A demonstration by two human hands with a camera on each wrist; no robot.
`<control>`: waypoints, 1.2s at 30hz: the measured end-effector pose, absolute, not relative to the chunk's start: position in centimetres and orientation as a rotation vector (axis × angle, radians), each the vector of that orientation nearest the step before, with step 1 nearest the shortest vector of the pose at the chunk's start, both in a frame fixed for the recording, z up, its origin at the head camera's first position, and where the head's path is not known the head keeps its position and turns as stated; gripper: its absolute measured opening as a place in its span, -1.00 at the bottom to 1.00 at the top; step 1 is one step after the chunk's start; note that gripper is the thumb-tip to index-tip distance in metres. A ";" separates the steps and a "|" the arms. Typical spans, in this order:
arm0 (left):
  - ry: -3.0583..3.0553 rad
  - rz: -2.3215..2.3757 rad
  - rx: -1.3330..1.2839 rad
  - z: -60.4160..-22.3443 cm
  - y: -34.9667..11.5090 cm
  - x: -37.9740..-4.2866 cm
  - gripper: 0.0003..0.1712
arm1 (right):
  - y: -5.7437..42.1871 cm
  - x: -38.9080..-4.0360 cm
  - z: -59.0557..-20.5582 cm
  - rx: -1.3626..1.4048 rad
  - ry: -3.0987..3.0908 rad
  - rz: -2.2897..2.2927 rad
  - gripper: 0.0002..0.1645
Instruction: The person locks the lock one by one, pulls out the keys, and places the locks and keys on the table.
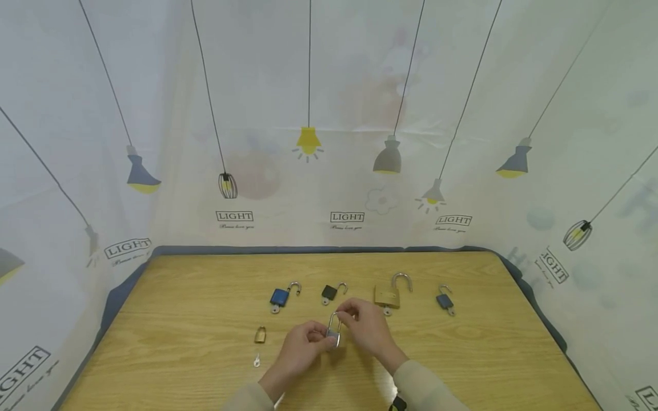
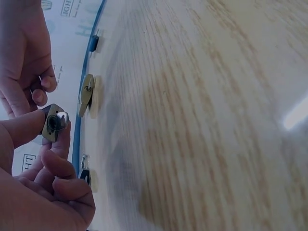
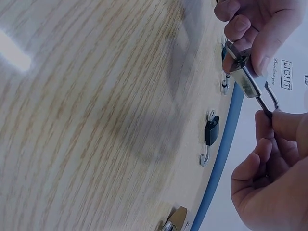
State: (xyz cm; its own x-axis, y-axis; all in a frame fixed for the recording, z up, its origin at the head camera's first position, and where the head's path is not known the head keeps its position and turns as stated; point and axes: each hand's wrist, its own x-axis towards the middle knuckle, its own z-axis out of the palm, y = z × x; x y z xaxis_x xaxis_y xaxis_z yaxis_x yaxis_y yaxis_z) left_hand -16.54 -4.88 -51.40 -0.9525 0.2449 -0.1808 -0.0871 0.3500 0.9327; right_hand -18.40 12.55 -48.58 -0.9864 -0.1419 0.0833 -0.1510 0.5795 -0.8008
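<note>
While the silver padlock (image 1: 333,337) is held above the surface (image 1: 180,319), its body (image 3: 245,83) is pinched by the fingers of the left hand (image 1: 300,349) and its raised shackle (image 3: 274,97) by those of the right hand (image 1: 367,326). A key (image 3: 233,50) is inserted in its base; another key (image 1: 275,309) in the leftmost blue padlock (image 1: 280,297).

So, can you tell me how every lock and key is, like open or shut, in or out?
Silver padlock: open, held up
Blue padlock: open, key in
Black padlock: open, key in
Big brass padlock: open, key in
Dark blue padlock: open, key in
Little brass padlock: seems shut, too small to be sure
Loose key: out, lying by itself
</note>
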 end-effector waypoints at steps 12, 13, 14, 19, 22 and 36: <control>2.256 1.647 0.128 -52.0 -4.6 -16.5 -0.61 | 12.6 -18.3 -48.5 0.314 -2.799 1.342 -0.94; 2.248 1.651 0.133 -52.1 -4.6 -16.5 -0.62 | 12.6 -18.3 -48.5 0.319 -2.800 1.338 -0.94; 2.241 1.654 0.137 -52.1 -4.6 -16.5 -0.63 | 12.6 -18.3 -48.5 0.323 -2.801 1.334 -0.94; 2.204 1.674 0.140 -52.4 -4.6 -16.6 -0.65 | 12.6 -18.3 -48.5 0.337 -2.808 1.329 -0.93; 2.192 1.678 0.142 -52.3 -4.6 -16.6 -0.67 | 12.7 -18.3 -48.6 0.342 -2.818 1.335 -0.93; 2.193 1.703 0.098 -52.2 -4.6 -16.7 -0.66 | 12.6 -18.1 -48.9 0.355 -2.875 1.321 -0.93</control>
